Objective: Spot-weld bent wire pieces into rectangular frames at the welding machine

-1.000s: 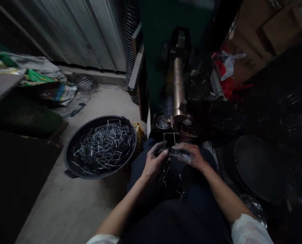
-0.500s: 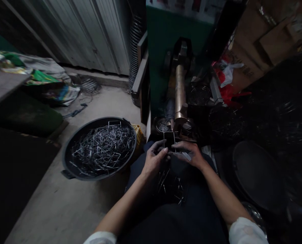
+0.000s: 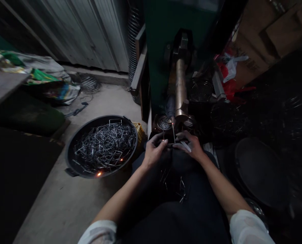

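My left hand point(image 3: 153, 151) pinches the near left side of a thin bent metal wire frame point(image 3: 174, 135). My right hand point(image 3: 193, 147) grips the frame's right side with its fingertips. Several short metal rods point(image 3: 186, 146) also lie in the right hand. The frame's far end reaches the electrode tip of a welding machine point(image 3: 180, 88), where a small orange glow shows. Just beyond the left fingers sits a small round dish of metal bits point(image 3: 164, 122). More loose wire pieces point(image 3: 182, 189) rest on the dark cloth over my lap.
A black basin point(image 3: 67, 152) heaped with bent wire frames point(image 3: 104, 145) stands at the left by a yellow crate point(image 3: 138, 132). Orange sparks glow at its near rim. A wooden board point(image 3: 7, 84) juts in at far left. Cardboard boxes point(image 3: 255, 64) and a dark round lid point(image 3: 261, 171) are at right.
Both hands have moved the wire frame slightly forward to the electrode. An orange glow and flying sparks have appeared, some over the basin. The view has shifted slightly.
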### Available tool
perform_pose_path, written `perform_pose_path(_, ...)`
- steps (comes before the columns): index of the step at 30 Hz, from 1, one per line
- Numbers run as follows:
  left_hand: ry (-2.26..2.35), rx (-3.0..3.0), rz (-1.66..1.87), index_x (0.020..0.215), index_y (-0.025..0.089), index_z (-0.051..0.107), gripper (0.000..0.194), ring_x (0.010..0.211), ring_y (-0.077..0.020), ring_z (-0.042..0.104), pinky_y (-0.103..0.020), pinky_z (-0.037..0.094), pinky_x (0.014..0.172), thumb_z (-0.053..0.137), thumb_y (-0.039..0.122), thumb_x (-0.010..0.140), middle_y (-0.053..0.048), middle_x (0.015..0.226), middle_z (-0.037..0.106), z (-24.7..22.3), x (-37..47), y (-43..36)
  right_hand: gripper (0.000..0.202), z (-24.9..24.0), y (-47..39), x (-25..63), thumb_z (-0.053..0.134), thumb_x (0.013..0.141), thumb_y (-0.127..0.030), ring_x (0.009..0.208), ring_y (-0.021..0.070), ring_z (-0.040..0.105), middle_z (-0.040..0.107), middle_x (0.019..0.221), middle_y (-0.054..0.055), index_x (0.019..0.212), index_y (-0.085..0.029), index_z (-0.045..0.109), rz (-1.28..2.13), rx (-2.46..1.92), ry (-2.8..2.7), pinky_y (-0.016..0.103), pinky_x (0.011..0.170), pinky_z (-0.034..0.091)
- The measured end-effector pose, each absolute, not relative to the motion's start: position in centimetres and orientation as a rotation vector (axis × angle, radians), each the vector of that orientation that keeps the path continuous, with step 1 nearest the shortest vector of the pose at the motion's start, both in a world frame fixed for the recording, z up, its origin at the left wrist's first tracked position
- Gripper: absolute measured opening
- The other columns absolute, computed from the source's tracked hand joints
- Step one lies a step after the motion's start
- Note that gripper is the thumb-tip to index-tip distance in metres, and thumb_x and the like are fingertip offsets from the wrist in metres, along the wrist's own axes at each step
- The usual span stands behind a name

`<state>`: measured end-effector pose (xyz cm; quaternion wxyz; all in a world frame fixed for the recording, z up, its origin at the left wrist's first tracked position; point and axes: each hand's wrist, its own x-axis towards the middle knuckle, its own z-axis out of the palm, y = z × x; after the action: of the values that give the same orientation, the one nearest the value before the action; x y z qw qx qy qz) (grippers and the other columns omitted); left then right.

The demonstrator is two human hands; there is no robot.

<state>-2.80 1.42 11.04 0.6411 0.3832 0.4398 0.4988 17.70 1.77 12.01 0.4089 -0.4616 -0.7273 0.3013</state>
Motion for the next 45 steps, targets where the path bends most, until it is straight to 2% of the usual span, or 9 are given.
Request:
perform_pose_path(4,0.983,0.865,1.177,0.117,0.013,0.064,0.058,0.057,-0.0131,0.064,-0.025,0.054,0.055,0.083,0.043,0.072,-0.003,0.078,0.068,11.3,-2.4,4.5,0.029,12.0,4.0,17.9,0.075,0.087,-0.048,0.075,0.0184,0.064,0.069,0.080,0.002,0.084,-0.020,0.068,0.773,-1.213,-1.775,0.029,0.073,0.052)
perform_pose_path(10,0.954,0.909,1.210,0.117,0.014,0.063,0.053,0.067,-0.0143,0.066,-0.023,0.052,0.056,0.080,0.041,0.074,-0.005,0.084,0.070,11.3,-2.0,6.9,0.027,12.6,5.3,18.2,0.070,0.090,-0.045,0.076,0.0181,0.063,0.067,0.081,0.002,0.086,-0.019,0.069,0.897,-1.223,-1.644,0.029,0.072,0.051)
perform_pose_path(19,0.940,0.902,1.193,0.109,0.014,0.063,0.044,0.057,-0.0119,0.060,-0.021,0.046,0.051,0.077,0.041,0.077,-0.002,0.073,0.067,11.5,-1.4,7.6,0.026,12.1,5.9,18.1,0.074,0.086,-0.044,0.073,0.0172,0.062,0.068,0.078,0.002,0.086,-0.018,0.070,0.935,-1.218,-1.534,0.027,0.068,0.050)
perform_pose_path(26,0.969,0.775,1.253,0.109,0.016,0.063,0.050,0.059,-0.0117,0.062,-0.021,0.049,0.053,0.084,0.035,0.068,0.000,0.075,0.066,11.3,-3.4,6.5,0.031,11.2,2.8,20.5,0.083,0.076,-0.041,0.094,0.0218,0.071,0.074,0.103,0.006,0.096,-0.020,0.073,1.204,-1.242,-1.289,0.035,0.086,0.056)
perform_pose_path(31,1.215,0.495,1.496,0.097,0.016,0.060,0.037,0.056,-0.0086,0.059,-0.017,0.046,0.053,0.083,0.026,0.070,0.001,0.070,0.063,7.4,-13.1,5.2,0.042,9.2,-3.2,23.1,0.088,0.070,-0.047,0.070,0.0192,0.072,0.076,0.092,0.007,0.096,-0.020,0.068,1.363,-1.364,-1.006,0.033,0.068,0.060)
perform_pose_path(34,1.466,0.295,1.570,0.096,0.016,0.057,0.029,0.067,-0.0111,0.064,-0.019,0.049,0.059,0.072,0.037,0.084,-0.005,0.083,0.068,5.2,-17.9,3.6,0.046,8.3,-5.5,24.0,0.086,0.071,-0.049,0.053,0.0137,0.064,0.075,0.080,0.005,0.100,-0.018,0.067,1.337,-1.458,-0.968,0.026,0.053,0.053)
perform_pose_path(38,1.645,0.929,1.323,0.098,0.019,0.064,0.033,0.084,-0.0189,0.065,-0.028,0.051,0.072,0.075,0.043,0.079,-0.006,0.094,0.068,5.3,-15.9,-0.7,0.047,7.6,-5.6,23.6,0.085,0.072,-0.045,0.045,0.0101,0.056,0.073,0.070,0.001,0.105,-0.018,0.064,1.235,-1.468,-0.954,0.021,0.045,0.044)
perform_pose_path(42,1.412,2.016,0.530,0.074,0.021,0.068,0.022,0.100,-0.0287,0.057,-0.040,0.046,0.088,0.069,0.041,0.082,-0.011,0.094,0.065,6.9,-7.5,-5.7,0.048,7.4,-4.8,22.6,0.085,0.070,-0.047,0.041,0.0100,0.054,0.070,0.064,-0.002,0.099,-0.019,0.058,1.190,-1.459,-0.983,0.021,0.042,0.042)
perform_pose_path(45,1.325,2.379,0.011,0.078,0.017,0.071,0.015,0.108,-0.0335,0.051,-0.047,0.042,0.089,0.061,0.025,0.086,-0.017,0.108,0.063,7.1,-2.9,-7.9,0.051,7.2,-4.9,22.2,0.085,0.069,-0.050,0.042,0.0108,0.056,0.071,0.065,-0.002,0.098,-0.020,0.056,1.176,-1.473,-0.996,0.021,0.043,0.044)
